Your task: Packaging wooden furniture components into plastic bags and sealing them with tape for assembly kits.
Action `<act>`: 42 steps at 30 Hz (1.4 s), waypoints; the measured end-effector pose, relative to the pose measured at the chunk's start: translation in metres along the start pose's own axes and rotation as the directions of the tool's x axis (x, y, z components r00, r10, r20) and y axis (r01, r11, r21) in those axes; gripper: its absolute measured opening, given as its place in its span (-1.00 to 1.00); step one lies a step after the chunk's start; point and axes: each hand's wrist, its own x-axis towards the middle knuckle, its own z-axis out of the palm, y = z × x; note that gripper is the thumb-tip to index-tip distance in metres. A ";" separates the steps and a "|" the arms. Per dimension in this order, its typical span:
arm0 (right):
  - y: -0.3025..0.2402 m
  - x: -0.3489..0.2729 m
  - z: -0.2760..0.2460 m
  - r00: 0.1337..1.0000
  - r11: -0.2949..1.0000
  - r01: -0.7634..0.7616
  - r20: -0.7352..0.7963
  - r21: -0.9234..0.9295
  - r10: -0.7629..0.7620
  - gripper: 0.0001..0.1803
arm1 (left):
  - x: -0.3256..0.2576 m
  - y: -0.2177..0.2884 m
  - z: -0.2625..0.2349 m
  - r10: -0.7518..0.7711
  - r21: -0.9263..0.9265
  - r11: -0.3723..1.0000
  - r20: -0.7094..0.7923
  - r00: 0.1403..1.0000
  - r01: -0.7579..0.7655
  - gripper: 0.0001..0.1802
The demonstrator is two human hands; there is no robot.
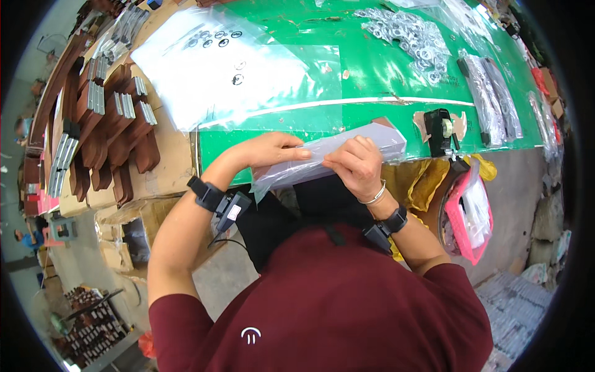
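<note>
A long flat package, greyish and sleeved in clear plastic, lies at the near edge of the green table, tilted up to the right. My left hand rests over its left part, with thumb and fingers pressed on it. The loose plastic end hangs below that hand. My right hand is closed in a pinch on the plastic at the package's middle. Whatever is inside the wrap is only faintly visible. To the right of the package stands a black tape dispenser with a roll of clear tape.
Clear plastic bags are spread at the back left. Brown wooden pieces with metal rails are stacked at left. Clear coiled parts and wrapped long packages lie at right. A pink basket and a cardboard box stand below.
</note>
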 end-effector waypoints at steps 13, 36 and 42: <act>-0.004 -0.033 -0.038 0.997 0.967 -0.001 0.071 0.254 -0.017 -0.84 | -0.009 0.036 0.060 -0.104 -0.474 0.853 0.259 0.960 0.220 -0.03; -0.006 -0.019 -0.055 0.900 0.919 -0.160 0.436 0.361 -0.015 -0.83 | -0.016 0.040 0.118 -0.047 -0.469 0.880 -0.244 0.969 -0.076 0.05; 0.001 -0.002 -0.091 0.954 0.904 -0.198 -0.137 0.379 0.266 -0.81 | -0.014 0.052 0.104 -0.119 -0.706 0.704 -0.228 0.966 -0.079 0.03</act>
